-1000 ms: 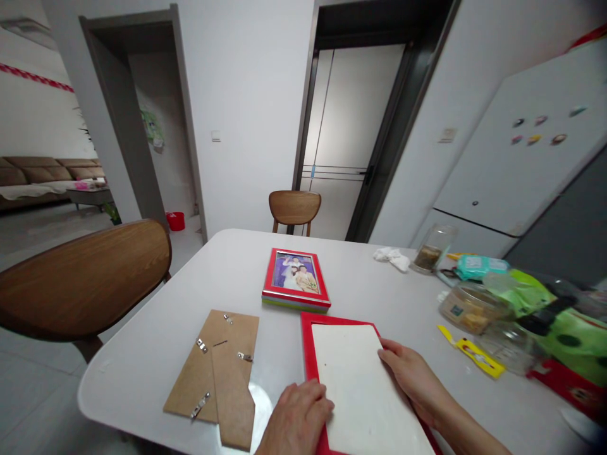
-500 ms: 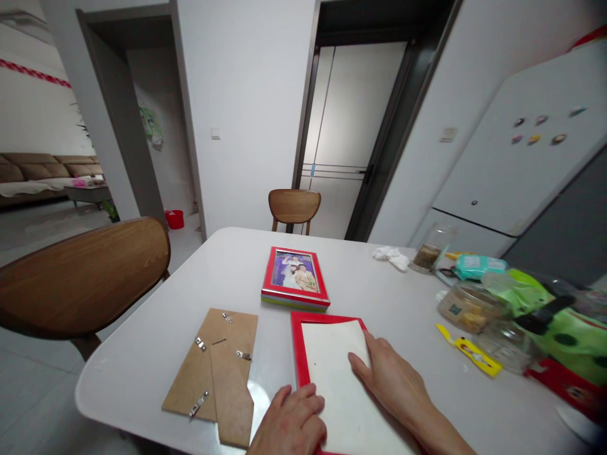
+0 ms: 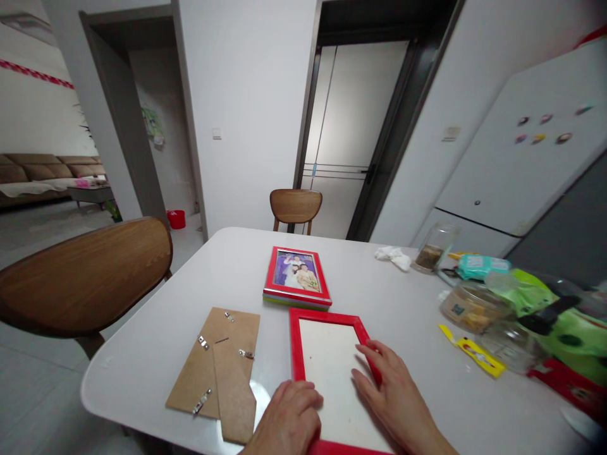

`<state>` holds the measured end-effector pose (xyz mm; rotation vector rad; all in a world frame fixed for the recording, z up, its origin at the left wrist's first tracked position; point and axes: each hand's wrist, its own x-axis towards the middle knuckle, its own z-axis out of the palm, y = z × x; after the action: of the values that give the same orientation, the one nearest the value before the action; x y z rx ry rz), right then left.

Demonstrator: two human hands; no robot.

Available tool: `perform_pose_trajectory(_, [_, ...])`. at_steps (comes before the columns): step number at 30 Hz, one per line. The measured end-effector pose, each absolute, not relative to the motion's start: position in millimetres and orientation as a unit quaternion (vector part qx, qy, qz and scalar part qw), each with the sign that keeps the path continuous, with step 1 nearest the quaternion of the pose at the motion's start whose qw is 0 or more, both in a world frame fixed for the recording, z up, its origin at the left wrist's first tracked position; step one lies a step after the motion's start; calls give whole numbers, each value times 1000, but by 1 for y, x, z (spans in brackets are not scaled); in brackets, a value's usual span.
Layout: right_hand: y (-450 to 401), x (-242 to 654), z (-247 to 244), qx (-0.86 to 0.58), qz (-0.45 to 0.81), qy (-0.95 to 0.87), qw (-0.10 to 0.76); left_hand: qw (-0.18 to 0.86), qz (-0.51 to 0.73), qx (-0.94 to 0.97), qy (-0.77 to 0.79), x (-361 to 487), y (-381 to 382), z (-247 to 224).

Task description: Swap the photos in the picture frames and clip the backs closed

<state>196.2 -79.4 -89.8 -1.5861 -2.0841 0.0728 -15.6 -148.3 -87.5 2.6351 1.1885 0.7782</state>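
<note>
My only view is from the wearer's head, close above the near edge of the bench (image 3: 190,272), facing forward and down.

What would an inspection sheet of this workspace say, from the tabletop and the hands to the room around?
Surface: white table, glossy, with a bright reflection beside the brown backing board.
Job's things: red frame with a white sheet inside its border; the backing board, with metal clips, lies to its left.
Clutter: stacked framed photo beyond; crumpled tissue, jars, yellow packet and green bag at right.
Hands: left on the frame's left side; right at its right side, fingers spread.
Cables: nothing seen.
Surroundings: two wooden chairs, door, red bucket.
</note>
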Motion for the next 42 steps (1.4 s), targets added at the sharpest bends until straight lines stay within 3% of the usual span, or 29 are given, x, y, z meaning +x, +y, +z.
perform_pose_trajectory(8, [-79,187,-93,-614,72,-747,245,91,309,874,363,-24,-150,-71])
perform_pose_trajectory(19, [-96,156,-78,-584,19,-791,182,122,182,872,438,-64,-165,-65])
perform_pose_trajectory(23, [-112,119,-60,-530,32,-825,194,75,202,811,544,-114,-179,-53])
perform_pose_trajectory(28, [-135,40,-41,-434,137,-875,163,14,187,712,677,-173,-191,-73])
perform_pose_trajectory(36, [-134,-4,-53,-463,243,-832,185,-88,230,735,632,-189,-196,-114])
perform_pose_trajectory(42, [-135,16,-1,-417,317,-807,273,-144,254,758,583,-175,-194,-77])
